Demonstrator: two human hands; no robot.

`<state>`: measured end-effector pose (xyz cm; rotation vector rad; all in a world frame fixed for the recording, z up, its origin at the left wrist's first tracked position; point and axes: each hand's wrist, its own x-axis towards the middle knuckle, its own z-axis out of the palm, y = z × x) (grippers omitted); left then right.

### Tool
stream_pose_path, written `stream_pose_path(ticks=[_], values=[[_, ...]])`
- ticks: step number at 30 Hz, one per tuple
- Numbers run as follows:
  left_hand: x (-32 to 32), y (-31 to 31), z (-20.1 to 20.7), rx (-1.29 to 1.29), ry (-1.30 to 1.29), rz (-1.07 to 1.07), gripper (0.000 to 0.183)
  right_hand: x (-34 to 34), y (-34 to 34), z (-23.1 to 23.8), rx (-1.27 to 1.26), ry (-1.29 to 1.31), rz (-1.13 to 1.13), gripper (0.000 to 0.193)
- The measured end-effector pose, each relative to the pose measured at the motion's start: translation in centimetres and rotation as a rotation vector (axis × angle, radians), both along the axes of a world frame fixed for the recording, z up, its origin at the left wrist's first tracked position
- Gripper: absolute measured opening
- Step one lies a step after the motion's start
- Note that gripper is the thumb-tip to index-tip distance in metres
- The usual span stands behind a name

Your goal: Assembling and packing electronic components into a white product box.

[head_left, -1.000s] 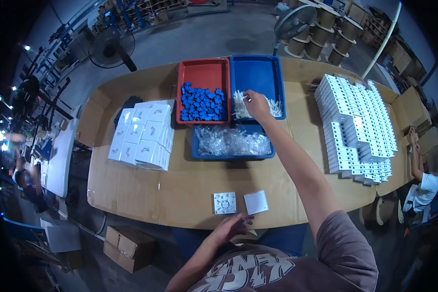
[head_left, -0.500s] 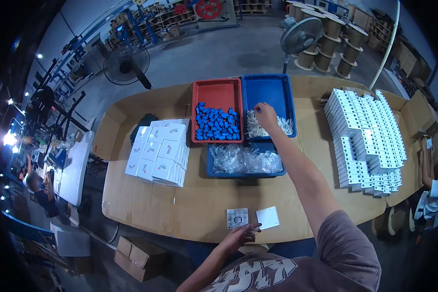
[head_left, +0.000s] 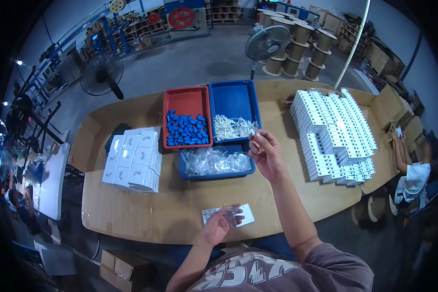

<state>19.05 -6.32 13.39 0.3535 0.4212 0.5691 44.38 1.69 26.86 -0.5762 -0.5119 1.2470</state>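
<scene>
The left hand (head_left: pixel 218 228) is hovering at the near edge of the desk (head_left: pixel 180 209), its fingers partly covering two square pieces: a white housing (head_left: pixel 208 214) is lying just left of the fingertips, and a plain white plate (head_left: pixel 247 217) is lying beneath and to their right. Something thin and clear is showing at those fingers, but whether they are gripping it I cannot tell. The right hand (head_left: pixel 268 158) is hanging farther off, to the right of the near blue tray (head_left: pixel 219 175) of clear plastic bags (head_left: pixel 214 161), with thumb and fingertips drawn together; whether a piece is between them I cannot tell. Beyond, white tubular pieces (head_left: pixel 231 127) are filling the near end of the far blue tray (head_left: pixel 232 97), and small blue plastic parts (head_left: pixel 187 129) are lying in the red tray (head_left: pixel 186 100). At left, stacked white boxes (head_left: pixel 131 160) are bearing small emblems, mostly red, with print too small to read; at right, white units (head_left: pixel 333 136) are showing dark squares. Large pale lettering is crossing the person's shirt (head_left: pixel 243 272).
</scene>
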Motion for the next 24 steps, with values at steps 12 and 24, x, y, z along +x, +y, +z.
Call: stream_pose_path(ticks=[12,24], values=[[0.0,0.4,6.1,0.178,0.027,0.043,0.057,-3.9,-9.1,-1.6,-0.158,-0.763,0.100,0.014],[-1.7,-0.8,4.7,0.046,0.111,0.048,0.038,-4.7,-8.0,-0.6,0.165,-1.314,0.602,0.007]])
